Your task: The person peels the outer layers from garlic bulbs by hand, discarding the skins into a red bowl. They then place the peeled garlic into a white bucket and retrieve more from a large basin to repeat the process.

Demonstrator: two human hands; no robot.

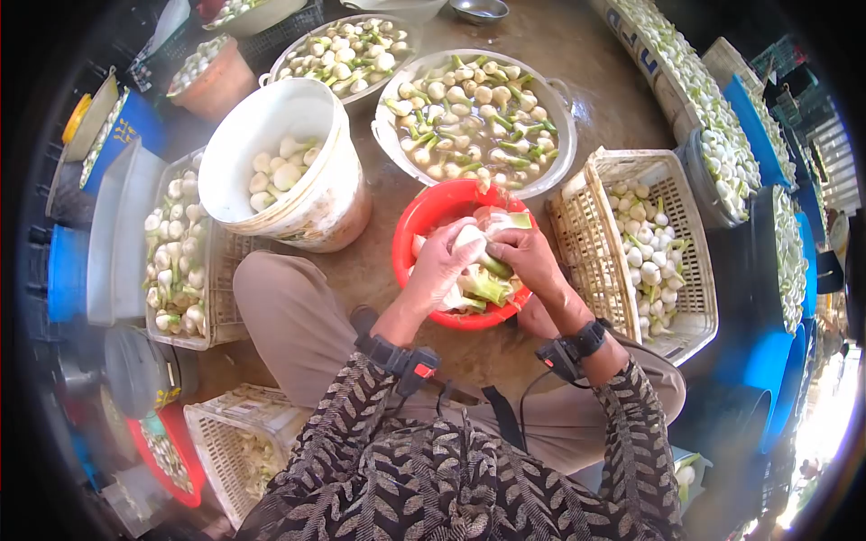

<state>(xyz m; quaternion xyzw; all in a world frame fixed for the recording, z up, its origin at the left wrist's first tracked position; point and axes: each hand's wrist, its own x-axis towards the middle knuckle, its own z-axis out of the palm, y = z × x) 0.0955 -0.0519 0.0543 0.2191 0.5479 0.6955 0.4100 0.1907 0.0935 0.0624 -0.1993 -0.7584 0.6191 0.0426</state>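
Note:
My left hand [444, 259] is wrapped round a white garlic bulb [468, 238] above the red basin [408, 221]. Close against it, my right hand [527, 259] pinches the bulb's green stem [494, 265]. The fingers partly cover both bulb and stem. Below my hands, pale husks and green stem pieces [487, 288] lie in the basin. A wide white tub [570, 149] just beyond holds many stemmed bulbs in murky water.
A white bucket [347, 194] with peeled bulbs stands ahead on the left. Crates of garlic flank me: a left crate [221, 288] and a right crate [591, 239]. Another tub [410, 54] of bulbs sits farther back. Heaped containers line the right side.

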